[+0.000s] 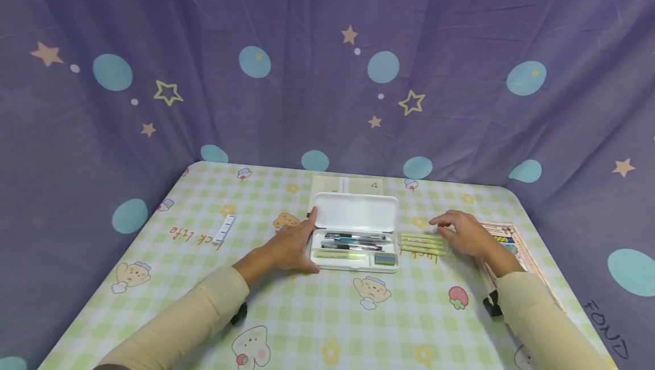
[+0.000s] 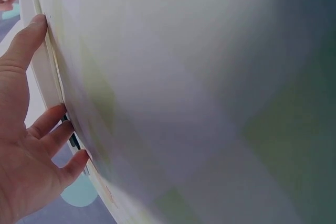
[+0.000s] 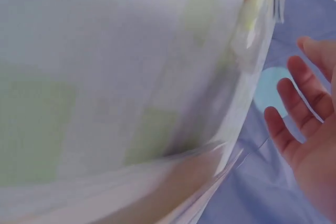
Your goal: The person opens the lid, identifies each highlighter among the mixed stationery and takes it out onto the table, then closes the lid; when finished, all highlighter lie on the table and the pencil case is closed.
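A white pencil case [image 1: 356,212] lies with its lid raised at the middle of the table. Inside are several dark pens [image 1: 355,238], a pale yellow pen [image 1: 338,254] and a small grey-green block [image 1: 385,259]. With fingers and thumb spread, my left hand [image 1: 290,245] touches the case's left side; the left wrist view shows its fingertips along the case edge. My right hand [image 1: 464,232] hovers, fingers loosely bent, by the right end of several yellow-green pens [image 1: 422,244] in a clear pack. Nothing shows in its grasp in the right wrist view.
Behind the case lies a beige notebook [image 1: 347,184]. A small white strip [image 1: 223,229] is on the left of the table. A printed sheet [image 1: 517,245] with a black clip [image 1: 492,304] lies partly under my right forearm. A purple curtain [image 1: 327,74] hangs behind.
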The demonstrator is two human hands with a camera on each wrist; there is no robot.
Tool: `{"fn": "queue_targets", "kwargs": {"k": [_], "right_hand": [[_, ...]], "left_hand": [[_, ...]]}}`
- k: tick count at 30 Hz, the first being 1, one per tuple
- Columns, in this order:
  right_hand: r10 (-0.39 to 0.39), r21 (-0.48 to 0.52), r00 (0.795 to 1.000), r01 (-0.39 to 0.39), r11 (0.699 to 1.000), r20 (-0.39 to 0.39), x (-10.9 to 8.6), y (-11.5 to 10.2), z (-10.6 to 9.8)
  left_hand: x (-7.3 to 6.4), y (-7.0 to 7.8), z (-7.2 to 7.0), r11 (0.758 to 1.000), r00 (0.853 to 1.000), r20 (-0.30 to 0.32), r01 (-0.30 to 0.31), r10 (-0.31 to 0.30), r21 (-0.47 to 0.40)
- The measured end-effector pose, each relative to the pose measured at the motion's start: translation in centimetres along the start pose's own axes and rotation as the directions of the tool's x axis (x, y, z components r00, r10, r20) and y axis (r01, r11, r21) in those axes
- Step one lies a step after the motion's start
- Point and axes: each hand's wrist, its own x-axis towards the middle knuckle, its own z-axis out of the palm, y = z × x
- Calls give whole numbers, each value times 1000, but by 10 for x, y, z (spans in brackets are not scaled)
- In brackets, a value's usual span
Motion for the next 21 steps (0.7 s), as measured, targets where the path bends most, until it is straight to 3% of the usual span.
{"fn": "queue_targets", "kwargs": {"k": [5,21], "right_hand": [[-44,1,998,45,999,-48,5,-14,1],[-216,32,976,217,976,-23,22,-70,16]], "left_hand": [[0,1,-1,1000,1000,1,1,-1,5],[-1,4,-3,1000,1000,13,13,-13,8]]}}
